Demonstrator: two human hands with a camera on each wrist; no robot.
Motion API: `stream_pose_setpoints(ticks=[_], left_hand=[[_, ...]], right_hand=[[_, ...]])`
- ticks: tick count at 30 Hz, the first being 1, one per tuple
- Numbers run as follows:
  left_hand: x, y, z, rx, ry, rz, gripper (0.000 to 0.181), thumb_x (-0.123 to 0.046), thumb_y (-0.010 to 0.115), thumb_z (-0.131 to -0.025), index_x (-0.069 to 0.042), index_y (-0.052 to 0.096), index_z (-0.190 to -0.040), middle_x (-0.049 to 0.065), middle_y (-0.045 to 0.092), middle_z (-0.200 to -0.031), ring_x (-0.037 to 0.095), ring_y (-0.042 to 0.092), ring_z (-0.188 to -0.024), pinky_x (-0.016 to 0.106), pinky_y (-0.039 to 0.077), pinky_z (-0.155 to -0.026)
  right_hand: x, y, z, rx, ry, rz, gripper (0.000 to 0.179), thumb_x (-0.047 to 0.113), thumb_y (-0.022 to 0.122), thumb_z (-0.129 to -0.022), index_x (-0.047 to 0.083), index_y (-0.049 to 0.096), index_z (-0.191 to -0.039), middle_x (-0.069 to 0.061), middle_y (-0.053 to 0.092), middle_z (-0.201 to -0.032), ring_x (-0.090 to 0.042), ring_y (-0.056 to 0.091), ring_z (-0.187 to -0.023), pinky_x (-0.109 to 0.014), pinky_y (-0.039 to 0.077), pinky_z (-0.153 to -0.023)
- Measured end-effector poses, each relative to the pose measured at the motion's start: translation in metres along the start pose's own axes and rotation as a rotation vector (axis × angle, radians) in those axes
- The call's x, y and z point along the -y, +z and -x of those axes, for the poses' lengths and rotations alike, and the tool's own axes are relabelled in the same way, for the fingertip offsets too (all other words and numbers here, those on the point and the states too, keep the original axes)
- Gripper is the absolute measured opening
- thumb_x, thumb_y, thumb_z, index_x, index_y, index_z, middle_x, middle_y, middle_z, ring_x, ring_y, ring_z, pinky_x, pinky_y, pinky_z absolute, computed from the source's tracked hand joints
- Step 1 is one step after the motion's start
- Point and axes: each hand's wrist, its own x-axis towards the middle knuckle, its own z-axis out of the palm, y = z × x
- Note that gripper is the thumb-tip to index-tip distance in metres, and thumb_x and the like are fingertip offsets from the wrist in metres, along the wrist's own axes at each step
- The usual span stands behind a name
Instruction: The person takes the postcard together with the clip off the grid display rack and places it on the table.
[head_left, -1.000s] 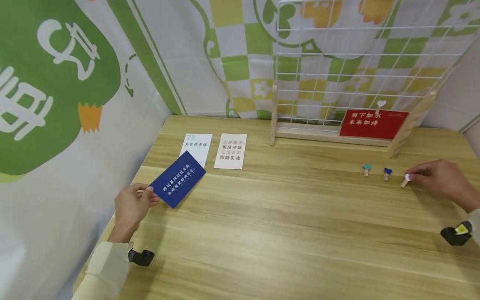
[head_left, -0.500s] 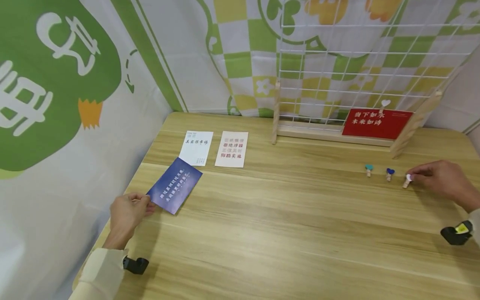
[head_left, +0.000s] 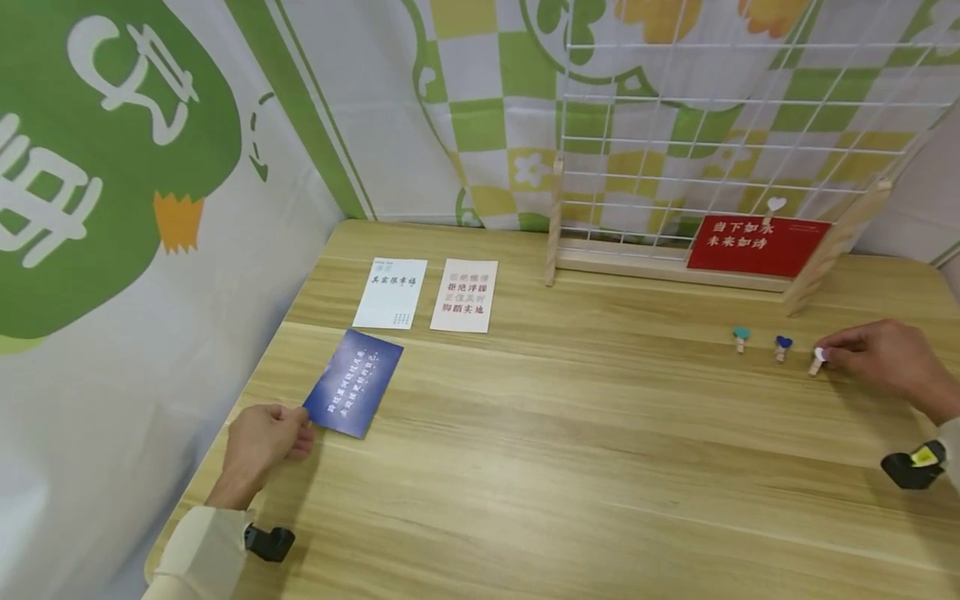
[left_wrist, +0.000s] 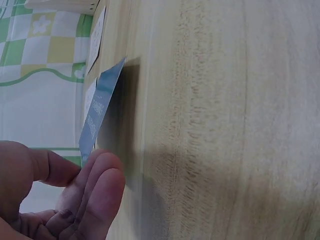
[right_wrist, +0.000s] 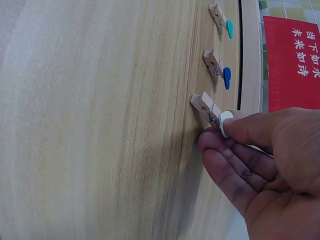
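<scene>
My left hand (head_left: 262, 442) pinches a blue card (head_left: 354, 385) with white writing by its near left corner. In the left wrist view the card (left_wrist: 100, 107) tilts up off the table, its shadow beneath. Over at the right, my right hand (head_left: 885, 358) pinches a small wooden clothespin (head_left: 816, 363) by its white heart end, thumb on the heart. Two more clothespins lie in a row to its left: one with a dark blue heart (head_left: 782, 348), one with a teal heart (head_left: 740, 339).
A white card (head_left: 390, 296) and a cream card (head_left: 463, 297) lie at the table's back left. Behind stands a white wire grid (head_left: 678, 173) on a wooden base, a red card (head_left: 757, 250) clipped low on it by a white heart clothespin (head_left: 776, 204).
The blue card in my left hand has come down and nearer, uncovering the white card's lower part. My right hand stays at the white heart clothespin.
</scene>
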Motion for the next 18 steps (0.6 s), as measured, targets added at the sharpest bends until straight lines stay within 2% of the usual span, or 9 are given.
stream_pose_setpoints(ticks=[2, 4, 7, 13, 18], left_hand=[[0.0, 0.001, 0.0, 0.017, -0.006, -0.001, 0.035, -0.016, 0.048, -0.095, 0.013, 0.067, -0.097, 0.009, 0.074, -0.074, 0.016, 0.072, -0.063, 0.031, 0.061, -0.059], [0.001, 0.001, -0.001, 0.035, -0.014, -0.002, 0.034, -0.015, 0.048, -0.095, 0.013, 0.066, -0.095, 0.008, 0.073, -0.072, 0.016, 0.071, -0.062, 0.031, 0.06, -0.058], [0.001, 0.002, -0.002, 0.064, -0.028, -0.003, 0.034, -0.015, 0.048, -0.095, 0.015, 0.065, -0.095, 0.008, 0.073, -0.071, 0.015, 0.07, -0.062, 0.031, 0.061, -0.059], [0.004, 0.003, -0.006, 0.117, -0.044, 0.004, 0.034, -0.015, 0.048, -0.095, 0.015, 0.065, -0.095, 0.006, 0.072, -0.069, 0.014, 0.069, -0.061, 0.031, 0.061, -0.059], [0.008, 0.004, -0.01, 0.15, -0.066, 0.048, 0.034, -0.014, 0.048, -0.096, 0.017, 0.063, -0.099, 0.005, 0.071, -0.068, 0.013, 0.069, -0.06, 0.029, 0.06, -0.059]], right_hand=[[0.001, 0.0, 0.0, 0.001, 0.002, 0.011, 0.011, 0.007, 0.07, -0.084, 0.0, 0.077, -0.089, -0.022, 0.074, -0.089, 0.01, 0.052, -0.073, -0.043, 0.049, -0.066], [0.002, 0.0, 0.0, 0.007, 0.008, 0.016, 0.012, 0.007, 0.069, -0.085, -0.001, 0.077, -0.089, -0.023, 0.074, -0.089, -0.008, 0.062, -0.074, -0.045, 0.049, -0.067], [0.004, -0.001, 0.0, 0.015, 0.019, 0.022, 0.012, 0.007, 0.069, -0.085, -0.001, 0.076, -0.089, -0.024, 0.073, -0.091, -0.027, 0.066, -0.079, -0.046, 0.048, -0.066], [0.005, -0.003, -0.001, 0.05, 0.074, -0.02, 0.01, 0.008, 0.07, -0.086, 0.0, 0.076, -0.089, -0.026, 0.072, -0.095, -0.04, 0.065, -0.085, -0.046, 0.045, -0.068], [0.004, -0.004, -0.003, 0.053, 0.093, -0.045, 0.009, 0.008, 0.071, -0.085, 0.001, 0.076, -0.088, -0.024, 0.073, -0.093, -0.03, 0.065, -0.081, -0.042, 0.044, -0.067]])
